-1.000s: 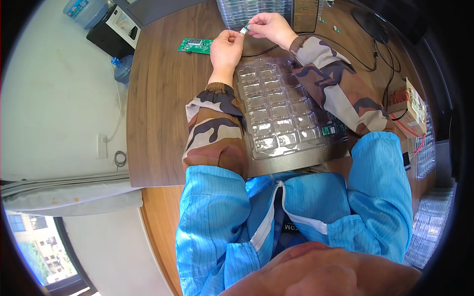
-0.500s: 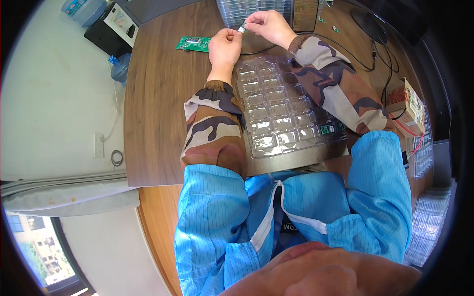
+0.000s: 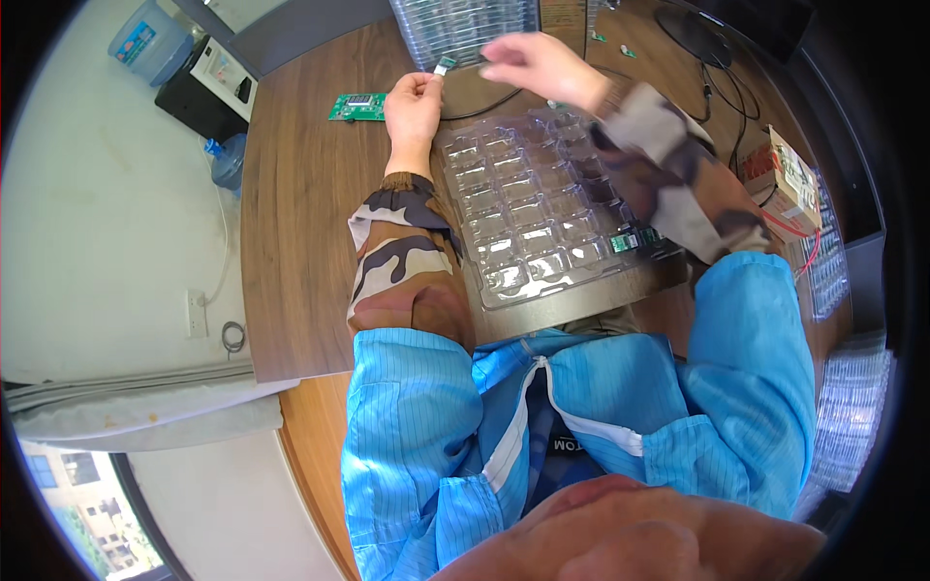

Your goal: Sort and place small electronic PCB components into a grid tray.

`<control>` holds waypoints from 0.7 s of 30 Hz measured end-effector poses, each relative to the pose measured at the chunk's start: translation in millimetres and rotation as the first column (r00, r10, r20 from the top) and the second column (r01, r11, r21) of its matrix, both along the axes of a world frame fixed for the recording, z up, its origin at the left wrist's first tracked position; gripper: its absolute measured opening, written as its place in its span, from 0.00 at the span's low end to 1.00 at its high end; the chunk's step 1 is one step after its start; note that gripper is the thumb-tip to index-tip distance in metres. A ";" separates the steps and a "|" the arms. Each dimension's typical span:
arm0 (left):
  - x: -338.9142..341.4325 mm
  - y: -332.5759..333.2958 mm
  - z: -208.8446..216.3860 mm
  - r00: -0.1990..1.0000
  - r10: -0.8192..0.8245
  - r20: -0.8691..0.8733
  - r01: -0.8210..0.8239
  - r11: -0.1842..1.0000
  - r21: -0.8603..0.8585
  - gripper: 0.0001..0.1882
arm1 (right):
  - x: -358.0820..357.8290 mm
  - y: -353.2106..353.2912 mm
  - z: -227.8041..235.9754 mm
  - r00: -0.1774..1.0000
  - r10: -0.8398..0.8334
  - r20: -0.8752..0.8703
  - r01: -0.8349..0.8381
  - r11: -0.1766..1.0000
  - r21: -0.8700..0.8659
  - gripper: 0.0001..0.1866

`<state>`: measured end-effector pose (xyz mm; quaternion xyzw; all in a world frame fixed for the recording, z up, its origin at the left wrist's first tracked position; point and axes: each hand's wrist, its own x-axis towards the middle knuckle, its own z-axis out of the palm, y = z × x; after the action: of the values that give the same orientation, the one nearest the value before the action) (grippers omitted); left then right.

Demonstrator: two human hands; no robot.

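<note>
pinching one small green-and-white circuit piece (image 3: 445, 66) between thumb and fingers: left hand (image 3: 414, 108), bare, camouflage sleeve, over the far part of the wood-grain bench (image 3: 300, 223); the piece projects beyond the fingertips, in front of a stack of clear plastic trays (image 3: 463, 31). right hand (image 3: 542, 70), bare, matching sleeve, motion-blurred, apart from the piece and to its right; fingers bent, grip cannot be told as spread or pressed together. one larger green circuit board with digital display (image 3: 356, 107), lying just beside the left hand, on its left. one clear blister tray (image 3: 523, 208), many-celled, lying on the bench between the forearms; small green boards (image 3: 623, 243) at its near right corner. one black cable (image 3: 481, 113), curving past the tray's far edge. one cardboard box (image 3: 787, 184), at right, red wire (image 3: 812, 250) near it. one black monitor stand (image 3: 693, 34), far right; small white-and-green pieces (image 3: 628, 51) to its left.
</note>
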<state>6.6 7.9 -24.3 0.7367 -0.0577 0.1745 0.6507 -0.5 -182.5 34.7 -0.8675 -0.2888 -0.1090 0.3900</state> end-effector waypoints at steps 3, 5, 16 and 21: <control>8.7 0.7 -5.6 1.000 -0.010 0.011 0.010 1.000 -0.021 0.09 | -84.8 -48.0 15.0 0.988 0.116 -0.099 -0.111 0.992 0.058 0.12; 9.0 2.9 -9.3 0.999 0.048 0.013 -0.049 0.997 0.059 0.09 | -139.6 -83.5 24.9 0.999 -0.023 0.042 0.030 0.982 -0.186 0.07; 14.2 3.6 -6.9 1.000 0.006 0.016 -0.007 0.994 0.105 0.08 | -297.5 -202.8 4.3 0.548 -0.644 0.534 0.686 -0.019 -0.727 0.15; 11.6 0.3 -6.6 0.998 -0.052 0.030 0.050 0.997 0.055 0.08 | -293.7 -222.5 -11.6 0.540 -0.602 0.588 0.680 -0.100 -0.727 0.10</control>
<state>18.2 8.2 -30.9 0.7495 -0.0915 0.1676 0.6339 -294.2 -405.0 23.1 -0.9367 0.1464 -0.1255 -0.2922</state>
